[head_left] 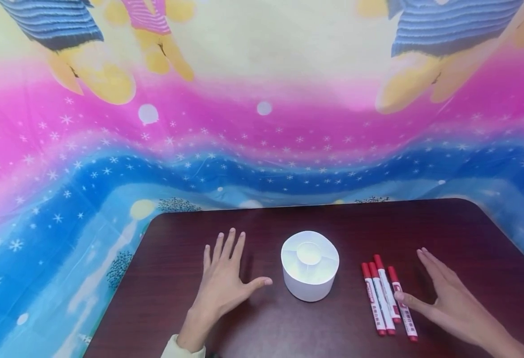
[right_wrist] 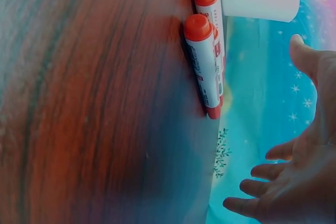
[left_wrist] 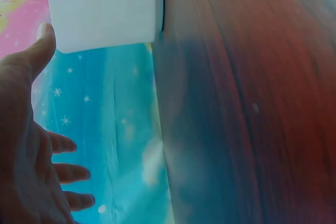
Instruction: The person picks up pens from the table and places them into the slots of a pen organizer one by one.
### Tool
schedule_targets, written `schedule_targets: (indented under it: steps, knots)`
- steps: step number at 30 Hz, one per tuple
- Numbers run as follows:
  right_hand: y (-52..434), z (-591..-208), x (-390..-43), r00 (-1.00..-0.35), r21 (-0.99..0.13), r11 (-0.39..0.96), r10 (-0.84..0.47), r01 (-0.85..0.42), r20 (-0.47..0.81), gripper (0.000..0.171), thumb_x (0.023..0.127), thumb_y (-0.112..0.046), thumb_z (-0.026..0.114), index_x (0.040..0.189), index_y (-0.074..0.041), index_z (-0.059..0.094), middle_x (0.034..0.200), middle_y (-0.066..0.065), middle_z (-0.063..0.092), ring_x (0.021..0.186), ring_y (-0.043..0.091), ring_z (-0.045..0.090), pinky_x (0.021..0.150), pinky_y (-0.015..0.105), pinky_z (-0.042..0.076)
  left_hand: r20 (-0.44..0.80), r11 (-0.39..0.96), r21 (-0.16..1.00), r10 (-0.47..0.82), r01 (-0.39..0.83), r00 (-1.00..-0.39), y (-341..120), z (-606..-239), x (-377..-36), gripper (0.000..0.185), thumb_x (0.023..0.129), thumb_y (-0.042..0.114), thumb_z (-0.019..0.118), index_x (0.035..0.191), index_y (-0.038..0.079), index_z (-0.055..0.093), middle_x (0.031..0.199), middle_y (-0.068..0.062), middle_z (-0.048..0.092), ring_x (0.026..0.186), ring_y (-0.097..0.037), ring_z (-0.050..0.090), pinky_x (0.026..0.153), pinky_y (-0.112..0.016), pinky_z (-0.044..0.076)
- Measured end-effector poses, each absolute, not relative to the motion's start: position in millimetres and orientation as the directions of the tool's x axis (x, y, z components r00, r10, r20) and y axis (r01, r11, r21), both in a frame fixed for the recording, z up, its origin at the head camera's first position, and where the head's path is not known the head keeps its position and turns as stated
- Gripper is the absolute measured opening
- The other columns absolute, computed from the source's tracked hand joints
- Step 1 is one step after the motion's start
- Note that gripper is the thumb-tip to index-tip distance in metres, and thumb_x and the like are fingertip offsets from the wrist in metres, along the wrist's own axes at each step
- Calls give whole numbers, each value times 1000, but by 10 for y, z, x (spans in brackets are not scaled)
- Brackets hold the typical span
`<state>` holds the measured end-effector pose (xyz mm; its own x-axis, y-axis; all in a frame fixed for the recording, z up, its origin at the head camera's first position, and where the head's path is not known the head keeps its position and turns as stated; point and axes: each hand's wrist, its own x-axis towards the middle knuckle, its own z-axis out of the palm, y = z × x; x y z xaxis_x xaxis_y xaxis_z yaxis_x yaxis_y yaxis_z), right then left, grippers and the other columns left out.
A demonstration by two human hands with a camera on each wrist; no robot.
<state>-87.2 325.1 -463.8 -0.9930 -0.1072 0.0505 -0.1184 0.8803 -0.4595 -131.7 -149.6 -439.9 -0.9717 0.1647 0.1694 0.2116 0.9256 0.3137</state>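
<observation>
Saw four markers right of the white container, lying front-to-back; found right hand nearer them, farther right, spread, empty, contact unclear; noted left hand left of container, likewise spread, empty.

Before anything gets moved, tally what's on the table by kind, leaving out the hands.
Red-capped markers: 4
White divided container: 1
Total: 5
</observation>
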Motion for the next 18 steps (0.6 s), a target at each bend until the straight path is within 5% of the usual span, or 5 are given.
schedule_targets:
  steps: [9,18]
  knots:
    - [3238,-4627,-929,-997,-418,907,-67,-49,-27,115,94,-59,75,167,8,18,159,47,32,136,70,39,97,89,38,180,856,428,234,291,-955,-1337,-4362,-1348,125,76,81,79,172,20,26,180,-5,23,169,-31,16,135,-64,13]
    - [3187,-4591,-924,-999,-459,888,-44,-34,-11,109,89,-57,83,160,11,36,152,43,47,132,64,52,95,78,48,167,772,539,293,336,-941,-1221,-4347,-1375,123,77,74,84,173,24,25,179,1,27,167,-28,22,134,-60,24]
